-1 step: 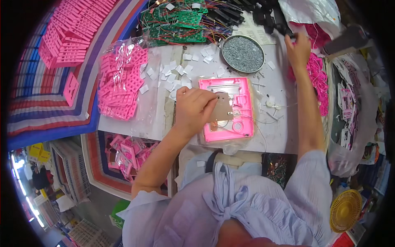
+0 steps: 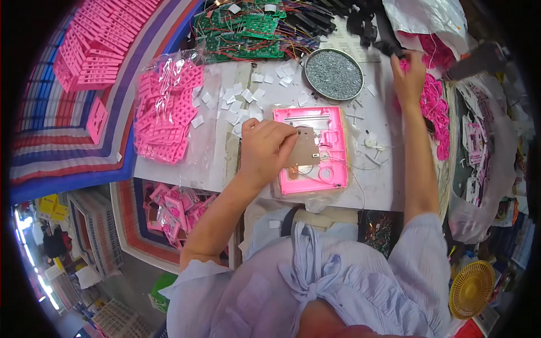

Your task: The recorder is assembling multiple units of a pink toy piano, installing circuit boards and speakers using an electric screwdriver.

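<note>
My left hand (image 2: 266, 145) pinches the upper left corner of a flat brown circuit board (image 2: 305, 147) between thumb and fingers. The board lies over an open pink plastic case (image 2: 338, 169), with thin wires around it. At the far right, my right hand (image 2: 410, 78) is closed at the edge of a heap of black parts (image 2: 363, 25). Something dark shows at its fingertips; its kind cannot be made out. Beside that wrist lie bundles of pink cord (image 2: 433, 96).
A round dish of small metal screws (image 2: 333, 73) stands beyond the case. White paper pieces (image 2: 234, 104) are scattered left of it. Green circuit boards (image 2: 242, 42) with wires lie behind. A clear bag of pink parts (image 2: 168, 112) sits left. A dark tool-like object (image 2: 479, 61) is at far right.
My right hand has shifted slightly down and toward me. The dark material at its fingertips has moved a little too. My left hand and the board stay put.
</note>
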Demonstrator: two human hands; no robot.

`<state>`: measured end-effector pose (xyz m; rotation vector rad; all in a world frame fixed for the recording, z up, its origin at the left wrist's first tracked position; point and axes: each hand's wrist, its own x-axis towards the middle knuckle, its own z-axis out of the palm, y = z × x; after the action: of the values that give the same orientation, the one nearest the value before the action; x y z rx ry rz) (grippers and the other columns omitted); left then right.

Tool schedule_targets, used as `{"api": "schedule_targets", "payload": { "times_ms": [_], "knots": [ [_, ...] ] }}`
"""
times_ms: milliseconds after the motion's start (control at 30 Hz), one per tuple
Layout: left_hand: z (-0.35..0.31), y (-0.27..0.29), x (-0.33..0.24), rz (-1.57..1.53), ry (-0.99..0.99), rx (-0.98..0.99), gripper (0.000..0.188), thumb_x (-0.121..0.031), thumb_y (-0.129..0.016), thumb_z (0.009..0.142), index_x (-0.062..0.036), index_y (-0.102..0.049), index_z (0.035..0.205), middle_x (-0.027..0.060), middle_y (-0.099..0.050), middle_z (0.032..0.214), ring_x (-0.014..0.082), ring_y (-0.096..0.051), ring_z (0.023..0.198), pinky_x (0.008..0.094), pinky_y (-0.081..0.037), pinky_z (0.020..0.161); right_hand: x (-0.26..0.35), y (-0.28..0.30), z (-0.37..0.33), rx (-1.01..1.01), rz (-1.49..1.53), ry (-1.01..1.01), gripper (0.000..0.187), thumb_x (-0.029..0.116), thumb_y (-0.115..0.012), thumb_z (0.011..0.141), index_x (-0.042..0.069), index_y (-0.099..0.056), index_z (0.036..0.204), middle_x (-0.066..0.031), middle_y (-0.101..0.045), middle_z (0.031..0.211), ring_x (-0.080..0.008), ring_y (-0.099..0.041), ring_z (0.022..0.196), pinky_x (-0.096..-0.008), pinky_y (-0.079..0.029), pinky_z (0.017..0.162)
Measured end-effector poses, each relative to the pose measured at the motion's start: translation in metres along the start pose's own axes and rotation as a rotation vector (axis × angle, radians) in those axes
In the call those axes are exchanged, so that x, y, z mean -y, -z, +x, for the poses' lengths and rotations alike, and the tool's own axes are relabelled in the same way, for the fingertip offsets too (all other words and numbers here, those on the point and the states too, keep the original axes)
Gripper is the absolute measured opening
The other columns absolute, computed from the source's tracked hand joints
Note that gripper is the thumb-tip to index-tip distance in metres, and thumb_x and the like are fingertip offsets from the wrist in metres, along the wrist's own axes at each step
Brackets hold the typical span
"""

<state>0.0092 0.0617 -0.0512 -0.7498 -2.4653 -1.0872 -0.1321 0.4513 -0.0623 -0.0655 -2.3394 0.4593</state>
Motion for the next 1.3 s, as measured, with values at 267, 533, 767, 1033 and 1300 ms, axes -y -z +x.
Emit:
{"api": "schedule_targets", "payload": {
  "times_ms": [267,533,767,1033,1300],
  "knots": [
    [0.002,0.005,0.006,-0.170,0.187,-0.054,0.007,-0.012,-0.074,0.083,-0.0086,-0.070,0.089,0.0021,-0.068,0.080,0.0188,-0.061,0.072,0.0356,-0.038,0.081,0.180,0.135,-0.044,0.706,0.380,0.551,0.040,0.014,-0.078,0.079,0.006,-0.066,0.117,-0.0097,-0.069,0.102,-0.0270,-0.065,0.089,-0.0347,-0.053,0.079],
    [0.009,0.008,0.013,-0.371,0.349,0.054,0.010,-0.012,-0.074,0.083,-0.0045,-0.071,0.088,0.0065,-0.068,0.077,0.0204,-0.058,0.065,0.0336,-0.044,0.065,0.190,0.093,-0.065,0.726,0.538,0.541,0.057,0.021,-0.082,0.072,0.006,-0.065,0.125,-0.0122,-0.065,0.119,-0.0342,-0.062,0.104,-0.0402,-0.053,0.092],
    [0.023,0.015,0.022,-0.389,0.196,0.138,0.012,-0.011,-0.075,0.084,-0.0029,-0.072,0.093,0.0071,-0.069,0.079,0.0171,-0.059,0.065,0.0305,-0.046,0.061,0.171,0.087,-0.078,1.052,0.609,0.334,0.052,0.017,-0.079,0.076,0.004,-0.063,0.123,-0.0134,-0.064,0.120,-0.0318,-0.064,0.100,-0.0405,-0.054,0.085],
    [0.021,0.016,0.018,-0.386,0.278,0.172,0.012,-0.012,-0.074,0.084,-0.0030,-0.072,0.092,0.0074,-0.070,0.082,0.0175,-0.060,0.066,0.0313,-0.047,0.062,0.192,0.124,-0.079,0.769,0.455,0.556,0.047,0.034,-0.078,0.079,0.008,-0.063,0.115,-0.0126,-0.061,0.123,-0.0320,-0.059,0.105,-0.0416,-0.055,0.083],
    [0.018,0.014,0.022,-0.412,0.269,0.167,0.012,-0.010,-0.074,0.085,-0.0029,-0.072,0.094,0.0071,-0.069,0.081,0.0156,-0.057,0.064,0.0298,-0.046,0.061,0.175,0.130,-0.129,0.884,0.748,0.475,0.029,0.019,-0.073,0.086,0.007,-0.065,0.111,-0.0133,-0.066,0.114,-0.0313,-0.064,0.100,-0.0399,-0.053,0.080]
  ]
}}
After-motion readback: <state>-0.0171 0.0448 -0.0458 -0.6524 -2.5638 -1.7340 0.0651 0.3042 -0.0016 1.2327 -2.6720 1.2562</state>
